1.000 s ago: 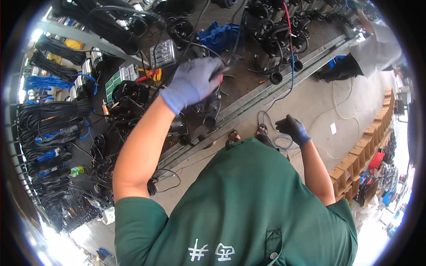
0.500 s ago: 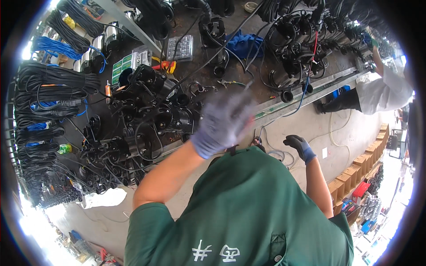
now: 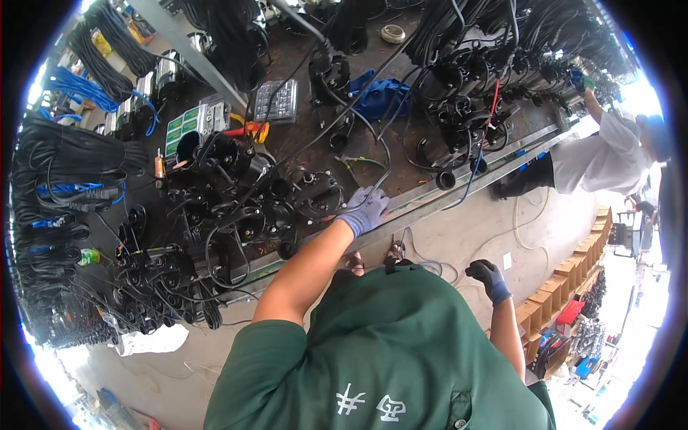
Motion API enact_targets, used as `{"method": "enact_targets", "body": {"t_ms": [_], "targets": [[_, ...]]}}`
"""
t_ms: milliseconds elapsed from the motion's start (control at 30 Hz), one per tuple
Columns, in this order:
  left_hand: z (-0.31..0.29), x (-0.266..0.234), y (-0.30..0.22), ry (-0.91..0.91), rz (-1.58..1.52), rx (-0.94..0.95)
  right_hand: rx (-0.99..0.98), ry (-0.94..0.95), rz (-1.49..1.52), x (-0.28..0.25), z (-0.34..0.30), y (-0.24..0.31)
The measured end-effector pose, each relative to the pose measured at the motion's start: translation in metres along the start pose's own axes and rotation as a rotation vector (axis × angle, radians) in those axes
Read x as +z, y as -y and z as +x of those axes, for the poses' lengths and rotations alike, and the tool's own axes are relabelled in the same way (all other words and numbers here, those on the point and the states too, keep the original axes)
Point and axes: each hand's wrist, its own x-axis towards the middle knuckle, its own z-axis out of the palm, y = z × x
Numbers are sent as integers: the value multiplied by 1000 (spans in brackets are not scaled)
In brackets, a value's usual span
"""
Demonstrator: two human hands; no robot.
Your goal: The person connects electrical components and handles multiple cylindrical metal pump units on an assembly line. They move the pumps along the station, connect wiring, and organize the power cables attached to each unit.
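While my left hand [image 3: 367, 210] is leaning at the bench edge [image 3: 430, 200] with its back turned up, I cannot tell whether it is gripping anything. A black cable [image 3: 389, 161] is curving down to its fingertips, and a black housing [image 3: 317, 192] is sitting just left of it. Beyond them a blue cloth [image 3: 383, 100] is lying. My right hand [image 3: 490, 279] is hanging well to the right, fingers loosely bent and released.
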Motion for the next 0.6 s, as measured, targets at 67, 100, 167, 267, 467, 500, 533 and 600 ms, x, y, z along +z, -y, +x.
{"method": "enact_targets", "body": {"t_ms": [67,100,167,267,467,500,533,600], "targets": [[0,-2,-4,9,50,-49,-23,-10,7,-2,-4,-3],[0,-1,-7,5,52,-39,-41,-5,9,0,-4,0],[1,1,-12,-104,-2,-122,-57,-6,11,3,-4,6],[7,8,-23,25,-553,-382,-78,28,16,10,1,21],[-4,8,-33,196,-2425,-542,-128,71,-67,26,7,66],[-5,5,-32,204,-2421,-530,-128,91,-83,27,9,72],[-5,1,-33,260,-2400,-517,-136,75,-76,28,7,78],[-7,-7,-34,321,-2352,-526,-175,77,-146,32,6,89]]}}
